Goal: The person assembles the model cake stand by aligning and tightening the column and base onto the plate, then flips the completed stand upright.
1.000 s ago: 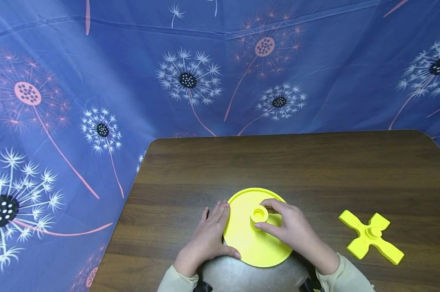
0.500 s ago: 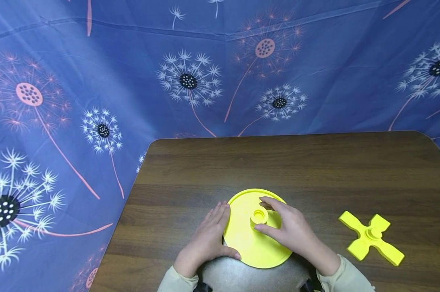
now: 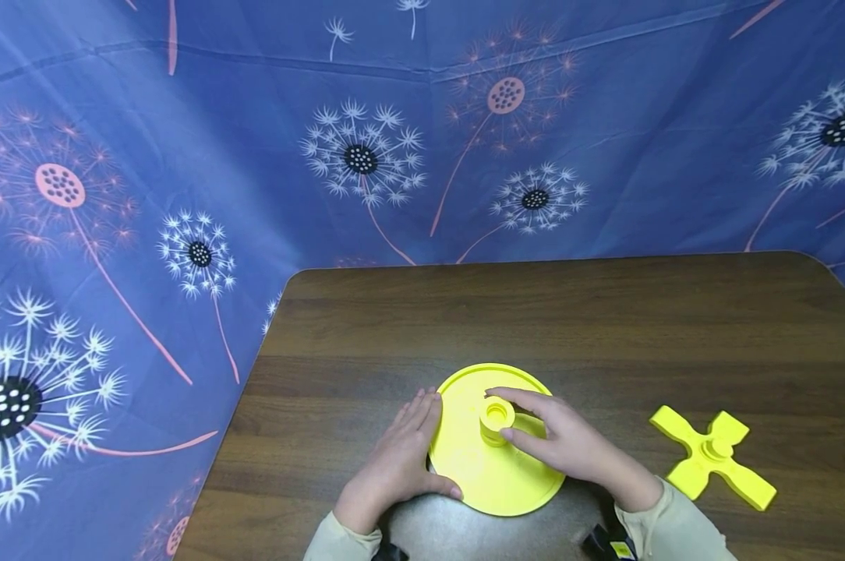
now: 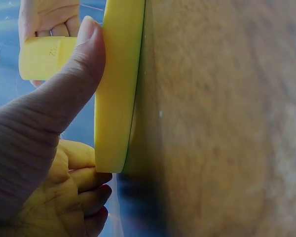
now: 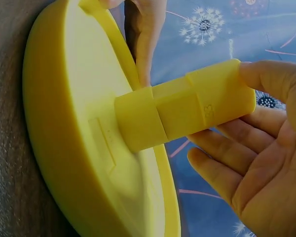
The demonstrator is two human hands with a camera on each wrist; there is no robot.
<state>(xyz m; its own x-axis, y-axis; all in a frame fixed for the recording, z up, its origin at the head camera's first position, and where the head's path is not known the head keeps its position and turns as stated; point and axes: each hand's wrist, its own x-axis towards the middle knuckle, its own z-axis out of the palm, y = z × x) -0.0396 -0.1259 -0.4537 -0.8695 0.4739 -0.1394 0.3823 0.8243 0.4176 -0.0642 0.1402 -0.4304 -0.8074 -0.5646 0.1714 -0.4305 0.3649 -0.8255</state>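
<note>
A yellow round base [image 3: 489, 475] with a raised rim lies on the table before me. From its middle rises a yellow cylindrical post [image 3: 495, 425], hollow at the top and stepped into bands in the right wrist view. My left hand [image 3: 400, 456] holds the base's left edge, thumb at the near side and fingers along the far side. The right hand [image 3: 570, 432] grips the post's top band [image 5: 222, 94] between thumb and fingers. Part of the fingers is hidden behind the post. Away to the right lies a yellow four-armed cross piece [image 3: 713, 449] with a round central stub.
The brown wooden table [image 3: 535, 312] reaches back to a blue dandelion-print cloth [image 3: 254, 140]. A grey surface [image 3: 493, 534] shows between the forearms, below the base. Black wrist gear [image 3: 605, 541] sits by the right sleeve.
The right thumb has shifted rightward round the post, and the index finger has come over its far side. Half a second ago these fingers were spread wider. The left hand stays in place.
</note>
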